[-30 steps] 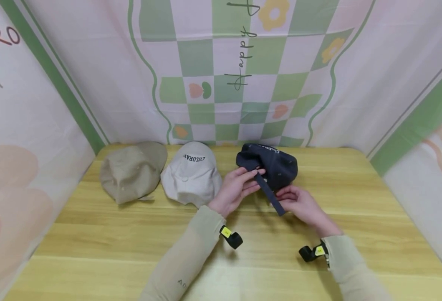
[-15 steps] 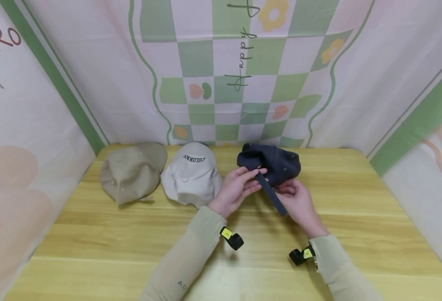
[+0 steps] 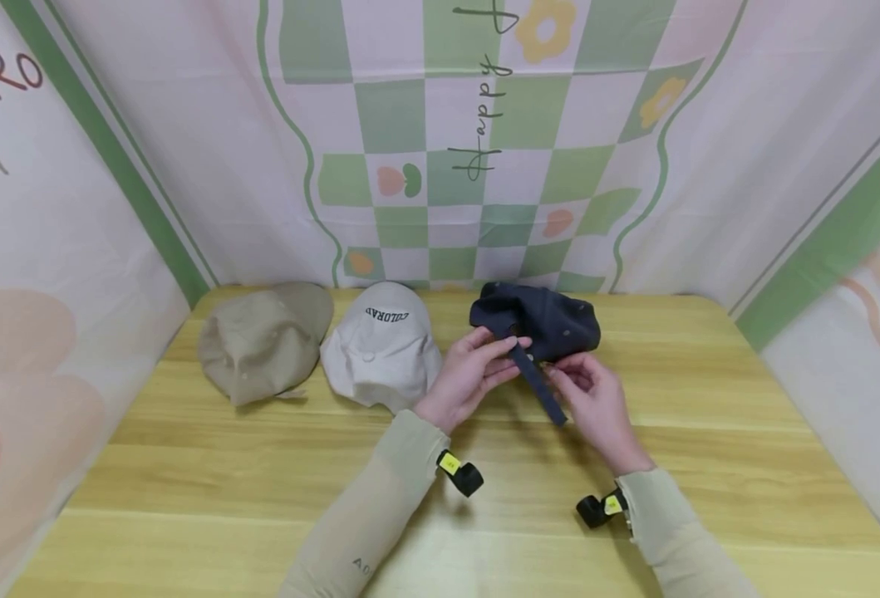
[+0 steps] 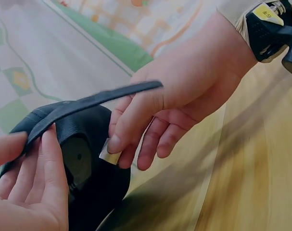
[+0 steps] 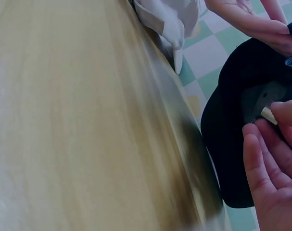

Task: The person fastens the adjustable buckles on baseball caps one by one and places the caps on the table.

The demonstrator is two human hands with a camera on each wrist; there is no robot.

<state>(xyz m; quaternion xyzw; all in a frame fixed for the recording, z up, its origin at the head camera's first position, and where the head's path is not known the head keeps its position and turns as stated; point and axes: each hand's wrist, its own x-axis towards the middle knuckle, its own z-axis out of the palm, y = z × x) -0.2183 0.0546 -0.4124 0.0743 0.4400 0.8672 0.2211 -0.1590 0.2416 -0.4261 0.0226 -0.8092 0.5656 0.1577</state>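
Note:
A navy baseball cap (image 3: 555, 320) is held at the back right of the table, its back opening towards me. Between thumb and fingers, my left hand (image 3: 464, 378) pinches its dark strap (image 3: 538, 389), whose free end slants down to the right. My right hand (image 3: 597, 407) pinches a small pale metal buckle (image 4: 108, 154) at the other side of the opening. In the left wrist view the strap tail passes above the buckle, apart from it. The cap's front lettering is hidden now.
A light grey cap (image 3: 376, 357) with dark lettering lies left of my left hand. Beside it at the back left is a khaki cap (image 3: 260, 340). A patterned cloth (image 3: 454, 224) hangs right behind the wooden table (image 3: 514, 531).
My right hand has moved left and slightly up, now pinching the buckle. The navy cap has turned so its white lettering dropped out of sight. My left hand has stayed on the strap.

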